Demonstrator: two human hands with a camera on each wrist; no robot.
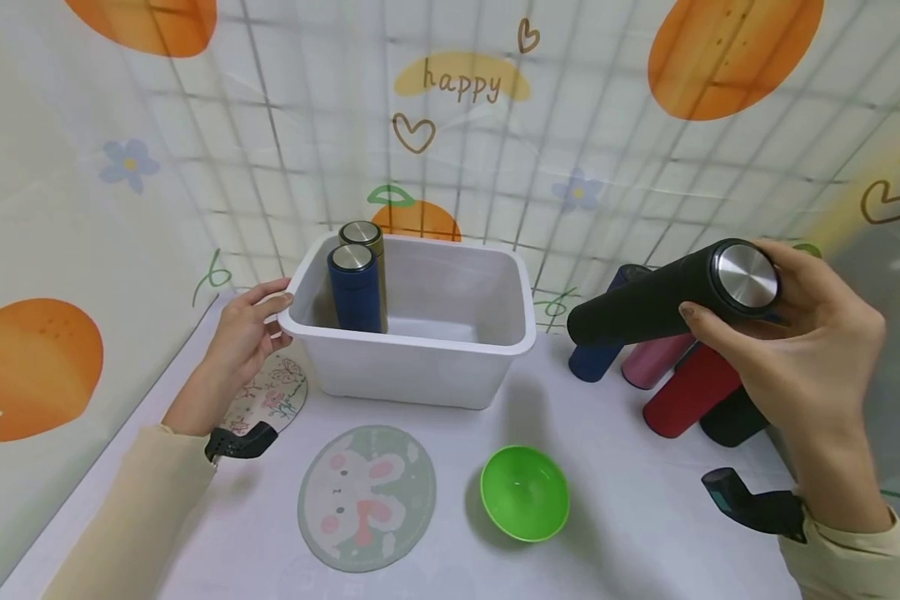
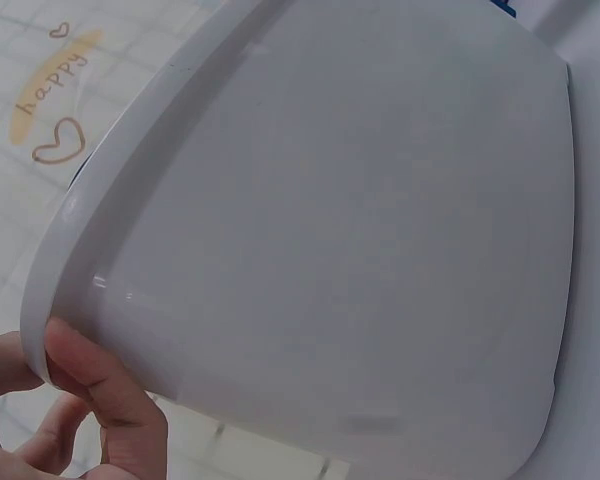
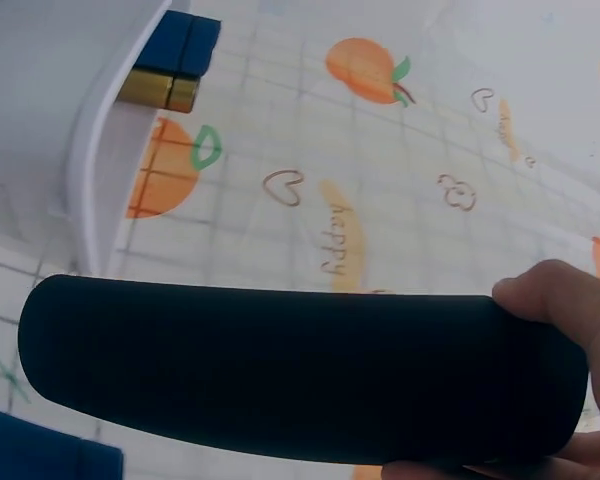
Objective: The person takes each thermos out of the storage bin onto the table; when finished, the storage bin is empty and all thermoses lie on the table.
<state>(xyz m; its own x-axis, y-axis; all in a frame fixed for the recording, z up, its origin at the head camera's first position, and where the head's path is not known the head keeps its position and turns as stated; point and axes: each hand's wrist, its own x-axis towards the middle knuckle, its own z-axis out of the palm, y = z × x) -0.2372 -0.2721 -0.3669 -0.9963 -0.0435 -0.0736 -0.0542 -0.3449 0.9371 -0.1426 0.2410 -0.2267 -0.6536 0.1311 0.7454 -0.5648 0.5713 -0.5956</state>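
My right hand [image 1: 813,350] grips a black thermos [image 1: 645,300] near its silver cap, holding it nearly level above the table, base pointing left. In the right wrist view the dark body of the thermos [image 3: 300,370] spans most of the picture. At the left end of a white plastic bin [image 1: 412,367], my left hand [image 1: 243,337] pinches the rim between thumb and fingers; the left wrist view shows the bin's outer wall [image 2: 330,230]. Inside the bin, a blue thermos [image 1: 356,292] and a gold thermos [image 1: 378,244] stand upright at the left side.
Beneath the held thermos, a blue thermos [image 1: 596,360], a pink one [image 1: 652,360], a red one [image 1: 690,396] and another black one [image 1: 735,417] are grouped. A green bowl [image 1: 525,493], a rabbit mat [image 1: 367,500] and a floral mat [image 1: 270,396] are on the table.
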